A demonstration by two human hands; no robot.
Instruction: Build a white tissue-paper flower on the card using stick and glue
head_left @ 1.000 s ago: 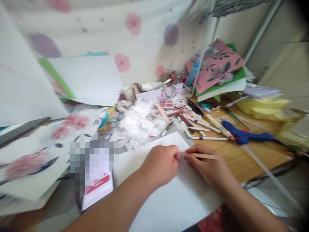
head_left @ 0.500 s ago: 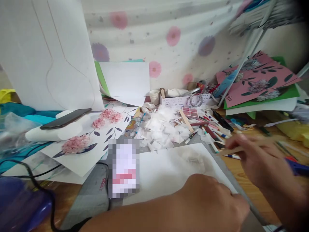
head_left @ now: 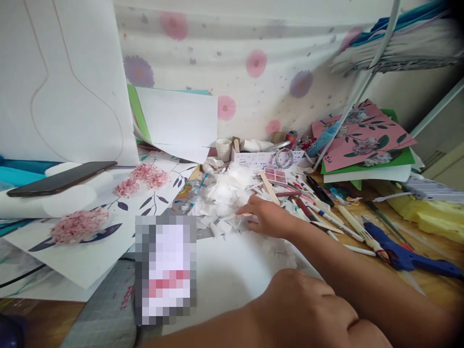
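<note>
My left hand (head_left: 308, 309) is closed low in the foreground, its knuckles over the white sheet of paper (head_left: 228, 270). Its fingertips are turned away, so whatever they may hold is hidden. Further off, my right hand (head_left: 268, 216) reaches across to the near edge of a heap of white tissue pieces (head_left: 226, 191). Its index finger and thumb point into the heap with a gap between them. A faint crumpled patch (head_left: 281, 251) lies on the sheet under my right forearm.
A blurred-out screen (head_left: 170, 266) stands left of the sheet. Paper flowers (head_left: 79, 224) and a dark phone (head_left: 63, 179) on a white roll lie further left. To the right are pens and brushes (head_left: 333, 212), a blue glue gun (head_left: 395, 246) and stacked coloured cards (head_left: 366, 135).
My right hand has let go of a thin wooden stick at the right and swung left to the tissue heap. My left hand stays low over the sheet. The view has shifted right.
</note>
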